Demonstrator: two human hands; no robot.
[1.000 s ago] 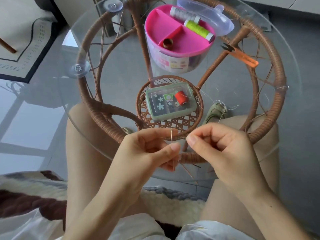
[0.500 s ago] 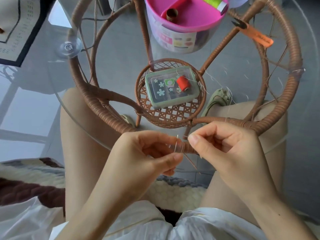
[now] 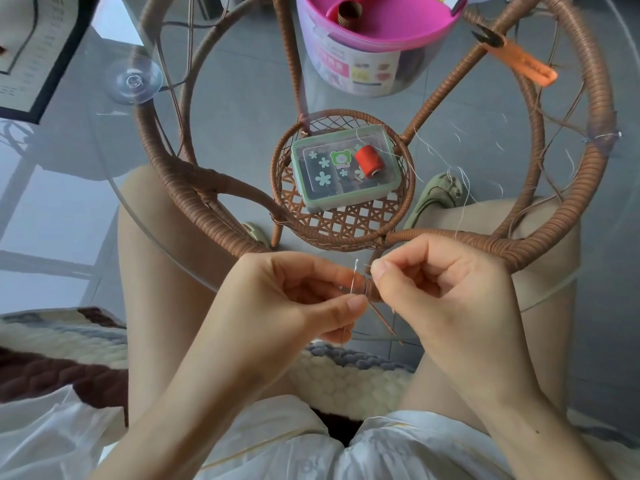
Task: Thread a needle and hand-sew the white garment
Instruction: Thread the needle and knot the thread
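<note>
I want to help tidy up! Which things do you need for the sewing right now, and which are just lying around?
In use: needle, held by the left hand; thread, pinched by the right hand; white garment on the lap.
Lying about: green box, red spool, pink tub, thimble, orange snips.

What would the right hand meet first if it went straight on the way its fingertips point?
Likely the needle, pinched upright by the left hand just ahead of the right hand and its thread tip; behind that, the left fingers. Depth is unclear from one view.
</note>
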